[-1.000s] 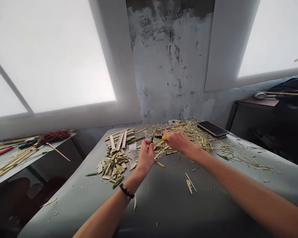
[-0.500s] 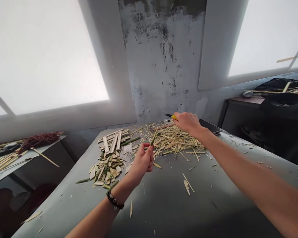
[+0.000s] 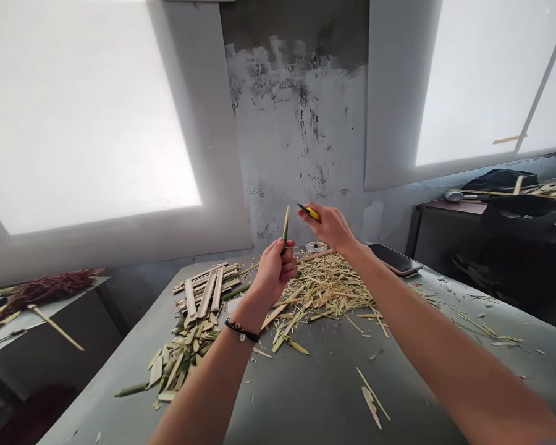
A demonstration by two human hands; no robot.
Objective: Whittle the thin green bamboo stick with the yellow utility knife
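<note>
holding bamboo stick in left hand, knife in right hand.

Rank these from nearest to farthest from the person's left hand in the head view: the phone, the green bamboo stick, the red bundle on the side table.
1. Green bamboo stick, held in the left hand.
2. Phone, right, on the table's far edge.
3. Red bundle, far left, on the side table.

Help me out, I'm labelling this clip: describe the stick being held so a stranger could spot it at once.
Start at the grey table strewn with pale shavings. Above it the left hand grips a thin green bamboo stick, upright, tip pointed. Unlike the flat strips lying on the table, it is raised in the air.
</note>
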